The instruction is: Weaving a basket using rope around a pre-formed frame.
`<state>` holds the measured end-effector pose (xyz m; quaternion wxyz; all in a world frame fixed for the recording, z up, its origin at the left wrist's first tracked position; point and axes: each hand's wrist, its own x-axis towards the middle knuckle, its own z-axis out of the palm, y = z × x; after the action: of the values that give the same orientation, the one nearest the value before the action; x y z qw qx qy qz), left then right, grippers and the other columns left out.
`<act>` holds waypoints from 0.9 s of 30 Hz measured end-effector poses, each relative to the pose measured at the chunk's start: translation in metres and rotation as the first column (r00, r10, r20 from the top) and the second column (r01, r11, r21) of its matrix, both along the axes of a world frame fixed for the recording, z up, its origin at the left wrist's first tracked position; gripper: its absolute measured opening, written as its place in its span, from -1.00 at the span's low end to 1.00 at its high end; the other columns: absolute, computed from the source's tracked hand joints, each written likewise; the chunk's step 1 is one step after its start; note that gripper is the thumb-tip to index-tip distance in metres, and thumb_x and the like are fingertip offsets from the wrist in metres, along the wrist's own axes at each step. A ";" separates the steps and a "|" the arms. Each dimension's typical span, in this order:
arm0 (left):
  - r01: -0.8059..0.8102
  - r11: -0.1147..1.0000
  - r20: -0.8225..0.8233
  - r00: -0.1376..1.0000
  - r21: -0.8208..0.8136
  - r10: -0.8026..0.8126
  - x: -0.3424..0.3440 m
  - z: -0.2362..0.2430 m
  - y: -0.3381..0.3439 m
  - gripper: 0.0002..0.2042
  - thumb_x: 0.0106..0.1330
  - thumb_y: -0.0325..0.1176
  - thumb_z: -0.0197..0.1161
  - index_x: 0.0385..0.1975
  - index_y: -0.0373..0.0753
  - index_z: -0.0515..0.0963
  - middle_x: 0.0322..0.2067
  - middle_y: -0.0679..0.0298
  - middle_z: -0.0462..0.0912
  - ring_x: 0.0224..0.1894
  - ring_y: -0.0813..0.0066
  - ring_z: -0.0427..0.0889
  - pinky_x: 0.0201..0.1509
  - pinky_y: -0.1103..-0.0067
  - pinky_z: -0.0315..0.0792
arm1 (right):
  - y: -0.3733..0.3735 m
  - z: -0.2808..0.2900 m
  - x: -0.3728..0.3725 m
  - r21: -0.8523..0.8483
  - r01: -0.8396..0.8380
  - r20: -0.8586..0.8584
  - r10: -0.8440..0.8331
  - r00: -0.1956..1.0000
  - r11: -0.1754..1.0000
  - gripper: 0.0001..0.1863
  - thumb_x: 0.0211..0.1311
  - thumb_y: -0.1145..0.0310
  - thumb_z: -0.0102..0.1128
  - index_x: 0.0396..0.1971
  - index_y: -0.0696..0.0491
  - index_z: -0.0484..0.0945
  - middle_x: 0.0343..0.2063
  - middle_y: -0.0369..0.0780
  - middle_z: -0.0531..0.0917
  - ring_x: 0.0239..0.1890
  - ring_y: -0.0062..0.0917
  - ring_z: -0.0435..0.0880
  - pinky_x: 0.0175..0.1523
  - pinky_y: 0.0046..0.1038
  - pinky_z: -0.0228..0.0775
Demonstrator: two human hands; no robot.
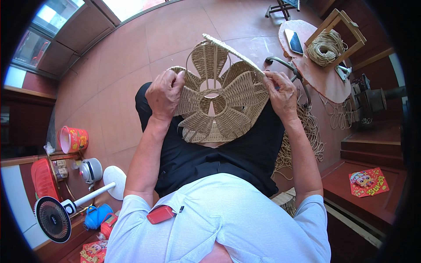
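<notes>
The weave [221,103], a flower-shaped rope piece on a wire frame, is resting on the lap; its lower edge is blending into a second woven layer beneath, hard to separate. The left hand [164,94] is closing over the weave's left petal, fingers curled on the rim. The right hand [280,92] is pinching the weave's right edge, fingertips partly hiding a rope-wrapped rod [232,51]. Right of the weave, a wooden frame [335,37] is holding a rope coil [324,47]. A bucket [72,139] far left of the weave is showing no visible contents.
</notes>
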<state>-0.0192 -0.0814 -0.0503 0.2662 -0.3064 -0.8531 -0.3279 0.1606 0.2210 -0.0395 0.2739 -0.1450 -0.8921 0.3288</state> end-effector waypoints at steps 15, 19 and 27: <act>0.019 0.991 0.306 0.952 -0.132 0.023 -0.027 -0.004 -0.013 -0.62 0.67 -0.01 0.26 -0.28 -0.21 0.64 -0.46 0.08 0.61 -0.37 0.23 0.70 -0.26 0.29 0.50 | 0.090 -0.040 0.021 -0.620 -0.104 -0.109 0.045 0.993 0.777 -0.59 0.64 0.04 0.32 0.03 0.11 0.82 -0.24 -0.38 0.82 -0.22 -0.74 0.75 -0.03 -0.56 0.60; 0.225 0.973 0.213 0.950 0.044 -0.229 -0.040 -0.019 -0.041 -0.60 0.78 -0.05 0.07 0.07 -0.27 0.69 -0.16 0.18 0.75 -0.17 0.42 0.67 -0.03 0.42 0.57 | 0.147 -0.123 0.105 -0.877 0.296 0.145 -0.377 0.915 0.379 -0.70 0.63 0.10 0.32 -0.06 0.05 0.78 -0.33 -0.38 0.79 -0.28 -0.65 0.78 -0.09 -0.55 0.62; -0.235 0.891 0.646 0.759 0.388 -0.081 -0.096 -0.050 -0.112 -0.34 0.82 0.19 -0.21 0.16 -0.30 0.68 -0.04 0.22 0.73 0.05 0.42 0.69 0.24 0.46 0.53 | 0.117 -0.348 0.272 -0.745 0.627 0.646 -0.479 0.595 -0.227 -0.84 0.53 0.31 0.32 -0.09 0.05 0.78 -0.36 -0.23 0.83 -0.52 -0.58 0.75 -0.53 -0.53 0.56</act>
<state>-0.1148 -0.1937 -0.1004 0.0321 -0.0684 -0.8052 -0.5882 0.4326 0.3376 -0.3876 0.1718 -0.6833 -0.2914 0.6471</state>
